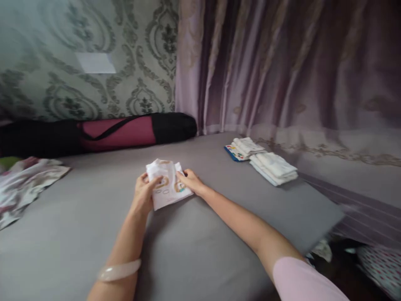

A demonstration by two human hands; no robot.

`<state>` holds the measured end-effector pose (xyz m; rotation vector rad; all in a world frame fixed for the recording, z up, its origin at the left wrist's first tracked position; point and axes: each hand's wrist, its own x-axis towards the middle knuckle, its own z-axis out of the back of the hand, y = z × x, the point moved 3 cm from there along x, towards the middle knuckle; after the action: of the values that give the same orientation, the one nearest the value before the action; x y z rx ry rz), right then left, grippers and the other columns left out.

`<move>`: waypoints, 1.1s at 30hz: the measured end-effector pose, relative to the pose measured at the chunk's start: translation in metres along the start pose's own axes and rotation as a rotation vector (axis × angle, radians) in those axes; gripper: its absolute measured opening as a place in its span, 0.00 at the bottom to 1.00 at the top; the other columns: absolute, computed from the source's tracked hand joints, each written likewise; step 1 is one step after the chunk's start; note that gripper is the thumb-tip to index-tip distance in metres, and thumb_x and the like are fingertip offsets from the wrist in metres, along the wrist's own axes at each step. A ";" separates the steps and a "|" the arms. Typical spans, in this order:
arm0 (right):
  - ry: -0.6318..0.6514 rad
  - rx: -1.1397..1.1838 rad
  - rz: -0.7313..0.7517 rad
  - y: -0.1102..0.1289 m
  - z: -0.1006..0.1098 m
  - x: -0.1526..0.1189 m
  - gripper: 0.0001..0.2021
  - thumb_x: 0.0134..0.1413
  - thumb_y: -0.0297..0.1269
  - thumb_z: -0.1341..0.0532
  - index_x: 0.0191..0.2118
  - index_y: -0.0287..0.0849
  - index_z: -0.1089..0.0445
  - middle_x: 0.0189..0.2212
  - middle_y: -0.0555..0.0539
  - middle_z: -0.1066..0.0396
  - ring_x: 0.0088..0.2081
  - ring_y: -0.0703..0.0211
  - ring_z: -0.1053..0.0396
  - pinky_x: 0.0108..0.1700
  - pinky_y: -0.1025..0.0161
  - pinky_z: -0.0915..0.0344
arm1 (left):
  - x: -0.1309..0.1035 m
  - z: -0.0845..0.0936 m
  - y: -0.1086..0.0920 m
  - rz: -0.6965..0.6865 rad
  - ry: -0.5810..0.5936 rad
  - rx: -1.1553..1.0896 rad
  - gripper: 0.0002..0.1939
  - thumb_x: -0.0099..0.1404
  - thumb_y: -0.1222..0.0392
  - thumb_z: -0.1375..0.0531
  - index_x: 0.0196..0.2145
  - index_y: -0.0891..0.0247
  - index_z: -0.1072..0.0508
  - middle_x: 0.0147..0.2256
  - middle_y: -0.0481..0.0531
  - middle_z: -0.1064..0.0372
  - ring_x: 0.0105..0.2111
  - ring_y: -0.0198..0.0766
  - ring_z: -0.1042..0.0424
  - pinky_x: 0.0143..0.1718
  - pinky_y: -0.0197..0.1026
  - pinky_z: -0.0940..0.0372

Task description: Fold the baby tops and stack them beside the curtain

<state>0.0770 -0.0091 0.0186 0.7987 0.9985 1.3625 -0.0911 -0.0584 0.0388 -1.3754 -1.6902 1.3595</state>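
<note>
A small folded white garment (168, 192) with brown and teal cartoon prints is held up just above the grey bed. My left hand (144, 193) grips its left side, thumb lying across the front. On the opposite side, my right hand (190, 181) pinches the upper right edge, thumb in front and fingers behind. Whether the cloth is a shirt or another garment I cannot make out.
Two stacks of folded white cloths, a nearer one (274, 167) and a farther one (246, 147), lie on the grey bed (216, 238) to the right. A long black-and-maroon bag (122, 130) lies along the wall. Crumpled patterned cloth (29, 184) rests at left. Purple curtains (282, 75) hang behind.
</note>
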 end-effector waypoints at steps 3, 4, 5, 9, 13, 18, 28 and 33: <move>0.113 0.409 -0.110 -0.001 0.006 -0.010 0.14 0.55 0.48 0.36 0.34 0.42 0.32 0.30 0.50 0.25 0.34 0.59 0.26 0.39 0.63 0.30 | -0.009 -0.008 -0.007 0.084 0.072 -0.083 0.20 0.45 0.67 0.33 0.38 0.64 0.29 0.30 0.50 0.25 0.25 0.40 0.25 0.29 0.43 0.26; 0.173 0.549 -0.160 -0.001 0.007 -0.014 0.14 0.55 0.48 0.35 0.34 0.41 0.31 0.29 0.50 0.25 0.32 0.60 0.26 0.38 0.63 0.29 | -0.012 -0.011 -0.008 0.118 0.094 -0.102 0.18 0.46 0.67 0.34 0.38 0.64 0.28 0.30 0.51 0.24 0.25 0.41 0.25 0.28 0.44 0.26; 0.236 0.663 -0.214 0.000 0.009 -0.020 0.14 0.55 0.47 0.35 0.35 0.40 0.31 0.28 0.50 0.26 0.30 0.61 0.26 0.37 0.62 0.29 | -0.015 -0.014 -0.009 0.149 0.116 -0.118 0.17 0.47 0.67 0.35 0.38 0.64 0.27 0.30 0.51 0.24 0.25 0.42 0.24 0.29 0.44 0.25; 0.389 0.826 -0.372 -0.001 0.026 -0.041 0.14 0.50 0.42 0.30 0.34 0.36 0.30 0.27 0.48 0.25 0.27 0.62 0.26 0.37 0.63 0.27 | -0.029 -0.034 -0.005 0.217 0.161 -0.132 0.18 0.50 0.68 0.36 0.41 0.63 0.27 0.29 0.50 0.23 0.27 0.45 0.22 0.29 0.45 0.24; 0.318 0.764 -0.341 -0.012 0.056 -0.052 0.21 0.33 0.33 0.23 0.36 0.38 0.30 0.30 0.49 0.24 0.28 0.62 0.26 0.35 0.65 0.27 | -0.043 -0.056 0.010 0.249 0.092 -0.095 0.17 0.52 0.72 0.38 0.41 0.62 0.27 0.29 0.48 0.24 0.26 0.42 0.23 0.30 0.44 0.24; 0.183 0.613 -0.229 -0.023 0.116 -0.064 0.23 0.31 0.32 0.23 0.37 0.39 0.30 0.30 0.50 0.23 0.28 0.61 0.26 0.32 0.64 0.27 | -0.054 -0.069 0.033 0.311 0.252 -0.043 0.13 0.56 0.75 0.38 0.39 0.66 0.28 0.36 0.54 0.23 0.30 0.39 0.22 0.31 0.39 0.24; -0.333 0.435 -0.092 -0.001 0.329 -0.099 0.16 0.42 0.24 0.30 0.40 0.40 0.30 0.34 0.46 0.21 0.31 0.58 0.24 0.37 0.61 0.25 | -0.053 -0.059 0.043 0.420 0.432 0.139 0.12 0.65 0.68 0.40 0.47 0.69 0.30 0.50 0.66 0.28 0.45 0.45 0.24 0.42 0.39 0.26; -0.523 0.337 -0.114 -0.008 0.406 -0.097 0.15 0.47 0.21 0.33 0.42 0.39 0.30 0.30 0.46 0.21 0.28 0.58 0.24 0.33 0.61 0.25 | -0.050 -0.057 0.048 0.433 0.459 0.174 0.13 0.64 0.67 0.39 0.47 0.69 0.30 0.47 0.65 0.26 0.44 0.44 0.23 0.41 0.38 0.26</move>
<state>0.4565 -0.0674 0.1818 1.2530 0.8451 0.8276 -0.0080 -0.0873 0.0207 -1.8445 -0.9898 1.2437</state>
